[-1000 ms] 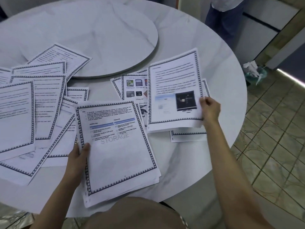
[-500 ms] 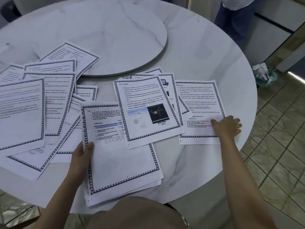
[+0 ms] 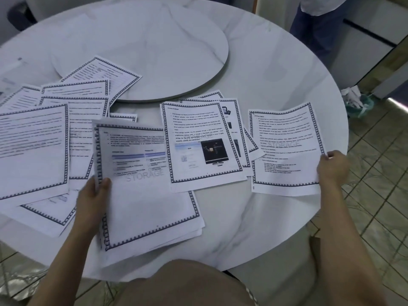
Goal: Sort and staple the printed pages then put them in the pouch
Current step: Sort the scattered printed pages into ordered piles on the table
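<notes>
Round white marble table (image 3: 276, 85), head view, with a raised turntable disc (image 3: 154, 47) at its middle. Tiled floor (image 3: 375, 195) to the right; a standing person's legs (image 3: 315, 23) at top right, and a small bin (image 3: 355, 100) of crumpled paper beside the table's far right edge.

Printed pages, all with a dark patterned border, lie across the near half of the table. A loose overlapping spread (image 3: 33, 146) covers the left side.

Your left hand (image 3: 95, 193) grips a thick stack of pages (image 3: 150, 206) at its left edge, thumb on top; the top sheet bears a grey "STORAGE" watermark.

Just right of that, a page with a monitor picture (image 3: 203, 142) overlaps the stack's upper right corner and lies on a few other sheets.

Your right hand (image 3: 332, 168) pinches the right edge of a single text page (image 3: 284, 151), whose top edge ripples. You cannot tell whether it touches the table.

The hands are well apart, each clamped on paper.
</notes>
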`<state>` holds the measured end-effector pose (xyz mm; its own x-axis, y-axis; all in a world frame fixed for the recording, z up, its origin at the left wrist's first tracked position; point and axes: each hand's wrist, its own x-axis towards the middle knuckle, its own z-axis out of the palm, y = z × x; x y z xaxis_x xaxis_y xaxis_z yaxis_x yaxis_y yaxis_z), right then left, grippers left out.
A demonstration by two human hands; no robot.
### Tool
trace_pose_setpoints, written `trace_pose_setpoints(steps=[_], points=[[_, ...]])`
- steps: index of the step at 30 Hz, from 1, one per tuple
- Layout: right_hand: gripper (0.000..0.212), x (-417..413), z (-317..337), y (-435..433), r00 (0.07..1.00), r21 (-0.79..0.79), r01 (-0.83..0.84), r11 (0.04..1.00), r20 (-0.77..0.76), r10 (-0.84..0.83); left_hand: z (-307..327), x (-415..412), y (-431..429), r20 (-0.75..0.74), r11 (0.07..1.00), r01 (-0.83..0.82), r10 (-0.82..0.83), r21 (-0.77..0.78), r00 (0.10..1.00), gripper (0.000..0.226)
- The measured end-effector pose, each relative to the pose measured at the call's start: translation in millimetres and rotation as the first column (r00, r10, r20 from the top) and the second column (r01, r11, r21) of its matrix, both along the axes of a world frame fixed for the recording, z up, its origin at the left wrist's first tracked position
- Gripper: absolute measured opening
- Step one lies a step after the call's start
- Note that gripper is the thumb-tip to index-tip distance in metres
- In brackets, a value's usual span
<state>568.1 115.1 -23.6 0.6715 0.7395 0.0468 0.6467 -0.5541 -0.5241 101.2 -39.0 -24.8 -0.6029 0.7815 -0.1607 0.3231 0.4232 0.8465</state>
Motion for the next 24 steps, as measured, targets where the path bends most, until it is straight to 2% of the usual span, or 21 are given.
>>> trace_pose_setpoints(steps=[4, 7, 10, 12, 14, 17, 19, 21, 24], points=[[0.027, 2, 18, 1, 0.999, 0.118, 0.031, 0.993, -0.016, -0.029, 17, -34, -3, -0.043, 0.995, -0.060, 0.063, 0.084, 0.997, 0.028], [0.028, 4, 30, 6, 0.990, 0.242, 0.066, 0.968, -0.138, -0.033, 8, -80, -12, -0.068, 0.985, -0.108, 0.118, 0.133, 0.991, 0.033], [0.029, 5, 41, 9, 0.976, 0.332, 0.083, 0.940, -0.216, -0.009, -27, -129, -22, 0.066, 0.952, -0.242, 0.233, 0.186, 0.970, 0.062], [0.029, 5, 49, 11, 0.964, 0.380, 0.106, 0.919, -0.265, -0.001, -16, -125, -23, 0.155, 0.929, -0.314, 0.287, 0.197, 0.945, 0.073], [0.025, 2, 57, 14, 0.945, 0.435, 0.143, 0.889, -0.327, 0.008, 10, -95, -18, 0.227, 0.932, -0.323, 0.283, 0.165, 0.932, 0.057], [0.007, -7, 70, 17, 0.918, 0.487, 0.194, 0.852, -0.396, 0.017, 10, -60, -11, 0.240, 0.967, -0.231, 0.200, 0.106, 0.950, 0.037], [0.017, -16, 78, 17, 0.910, 0.521, 0.203, 0.829, -0.414, 0.037, 1, -42, -7, 0.248, 0.979, -0.187, 0.161, 0.085, 0.955, 0.034], [0.013, -26, 84, 19, 0.908, 0.546, 0.202, 0.813, -0.415, 0.053, -8, -30, -5, 0.290, 0.988, -0.134, 0.108, 0.071, 0.951, 0.034], [0.006, -47, 80, 20, 0.891, 0.510, 0.151, 0.847, -0.441, 0.107, -12, -14, -2, 0.338, 0.996, -0.070, 0.046, 0.059, 0.940, 0.032]])
